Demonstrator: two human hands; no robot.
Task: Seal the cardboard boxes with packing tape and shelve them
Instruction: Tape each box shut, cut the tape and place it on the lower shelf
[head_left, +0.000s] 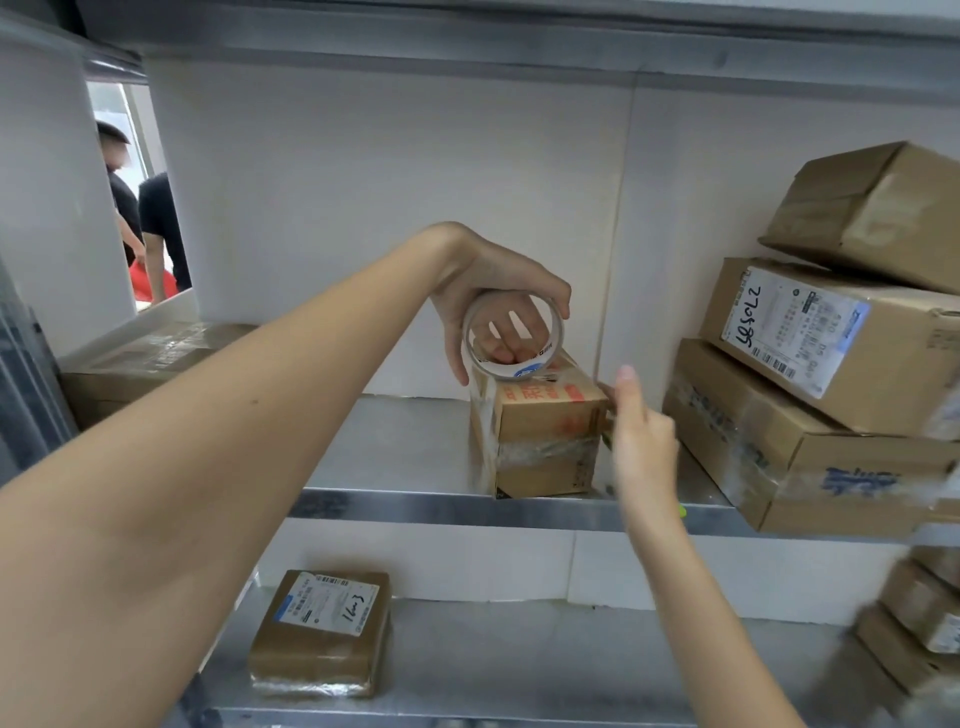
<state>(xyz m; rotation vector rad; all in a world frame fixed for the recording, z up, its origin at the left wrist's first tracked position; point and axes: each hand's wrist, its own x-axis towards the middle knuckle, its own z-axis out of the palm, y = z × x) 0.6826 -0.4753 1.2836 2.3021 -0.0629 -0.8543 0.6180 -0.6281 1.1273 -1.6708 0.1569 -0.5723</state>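
Note:
A small taped cardboard box (540, 431) with red print stands near the front edge of the middle metal shelf (405, 504). My left hand (498, 280) grips a roll of clear packing tape (511, 338) from above, holding it on the box's top left corner. My right hand (641, 431) reaches in from the lower right, fingers straight, touching the box's right side. The far side of the box is hidden.
A stack of three larger cardboard boxes (831, 405) fills the shelf's right end. A flat box (150, 358) lies at the left. A labelled parcel (324, 631) sits on the lower shelf, more boxes (919, 618) at its right. People stand beyond the gap at upper left.

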